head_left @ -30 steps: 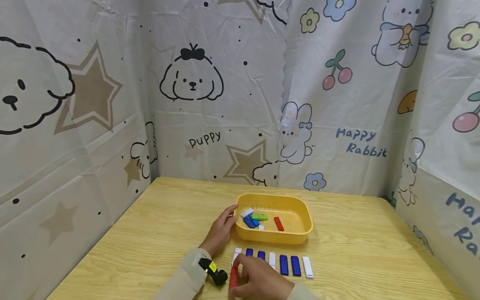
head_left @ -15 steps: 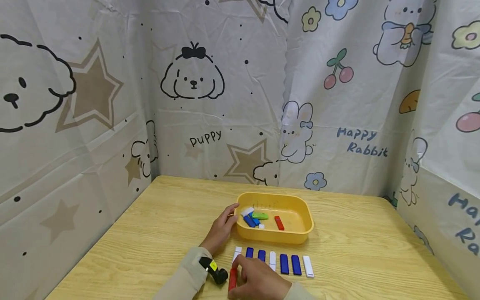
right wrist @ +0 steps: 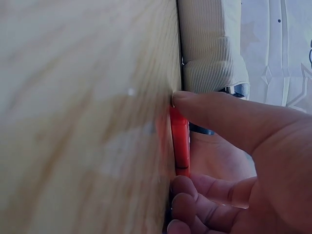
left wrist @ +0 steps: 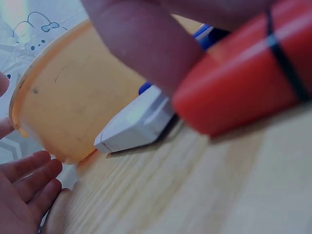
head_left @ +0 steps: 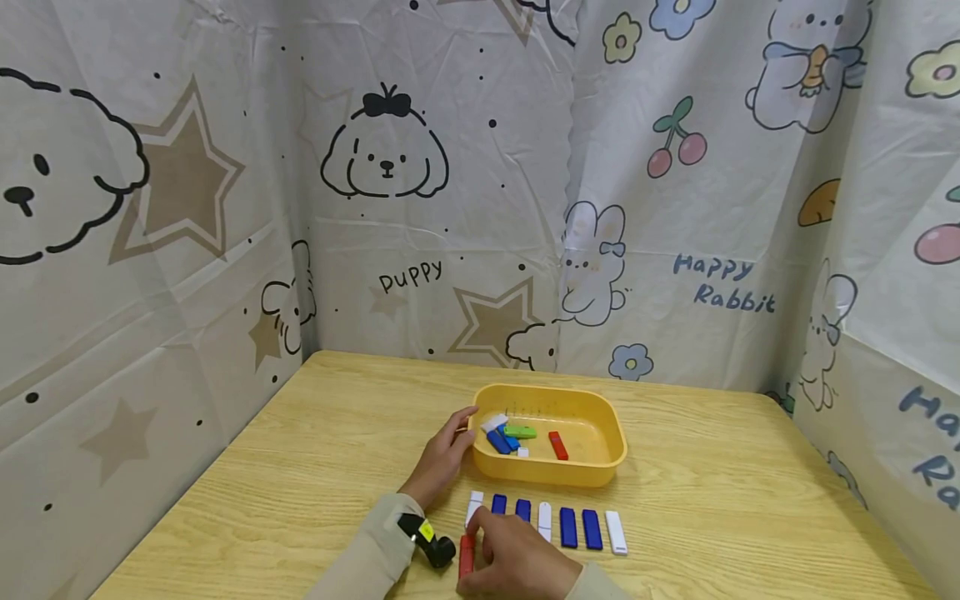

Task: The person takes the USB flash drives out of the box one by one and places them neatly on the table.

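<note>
Your work centres on a glossy red, plastic-looking oblong bar (head_left: 467,557) with a dark line across it, lying lengthwise on or barely over the pale wood-grain surface (head_left: 720,500), just in front of the left end of a row. Your right grip (head_left: 521,557) is narrow and holds that bar by its ends, thumb at the near one and fingers at the far one.

The step in hand looks like setting the bar in its spot, though you could also be taking it up; a single moment cannot settle which. If the spot suits you, the next move calls for parting thumb and fingers gently, then rising straight, without knocking the slim white bar (left wrist: 139,122) just beyond your fingertips. Whether those two bars touch is hidden.

The row has seven slim bars, white and dark blue; your hand partly covers some, while the rightmost white bar (head_left: 616,533) is in full view.

Beyond the row stands a shallow yellow plastic tub (head_left: 543,473). Your left grip (head_left: 438,462) rests against its left end, fingers fairly straight, apparently steadying it. Inside, a lime-green bar (head_left: 520,432) lies among blue and white pieces, and a second red bar (head_left: 558,446) lies apart.
</note>
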The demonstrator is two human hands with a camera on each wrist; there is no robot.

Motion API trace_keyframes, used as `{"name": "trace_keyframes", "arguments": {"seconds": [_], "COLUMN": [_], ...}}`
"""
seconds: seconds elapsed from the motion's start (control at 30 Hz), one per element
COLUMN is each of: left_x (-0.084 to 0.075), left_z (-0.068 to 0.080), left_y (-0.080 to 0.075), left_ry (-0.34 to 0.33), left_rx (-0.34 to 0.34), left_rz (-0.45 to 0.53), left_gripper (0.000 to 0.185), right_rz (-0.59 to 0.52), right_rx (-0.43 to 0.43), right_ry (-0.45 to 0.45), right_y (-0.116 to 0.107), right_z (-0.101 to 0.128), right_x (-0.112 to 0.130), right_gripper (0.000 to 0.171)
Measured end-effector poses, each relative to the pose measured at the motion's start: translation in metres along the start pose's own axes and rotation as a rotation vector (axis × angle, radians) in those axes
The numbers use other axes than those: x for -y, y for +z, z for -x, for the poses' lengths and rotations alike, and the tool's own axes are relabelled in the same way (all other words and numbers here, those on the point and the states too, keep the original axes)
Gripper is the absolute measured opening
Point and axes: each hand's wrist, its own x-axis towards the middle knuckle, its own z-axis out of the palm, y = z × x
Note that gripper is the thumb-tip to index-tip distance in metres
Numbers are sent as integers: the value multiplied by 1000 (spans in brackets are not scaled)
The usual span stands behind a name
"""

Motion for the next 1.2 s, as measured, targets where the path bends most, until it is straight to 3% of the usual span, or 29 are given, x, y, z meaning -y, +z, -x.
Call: {"name": "trace_keyframes", "arguments": {"seconds": [0.87,1.03,1.2], "left_x": [-2,-2,-1], "left_z": [1,1,0], "left_y": [1,1,1], "left_ry": [-19,-17,-16], "left_rx": [-5,-7,-7], "left_rz": [25,24,18], "left_gripper": [43,43,43], "right_rz": [-31,14,83], "right_rx": [8,-9,-114], "right_ry": [66,10,-90], "right_y": [1,-7,-27], "right_z": [0,6,9], "right_x": [2,4,6], "right_gripper": [44,43,41]}}
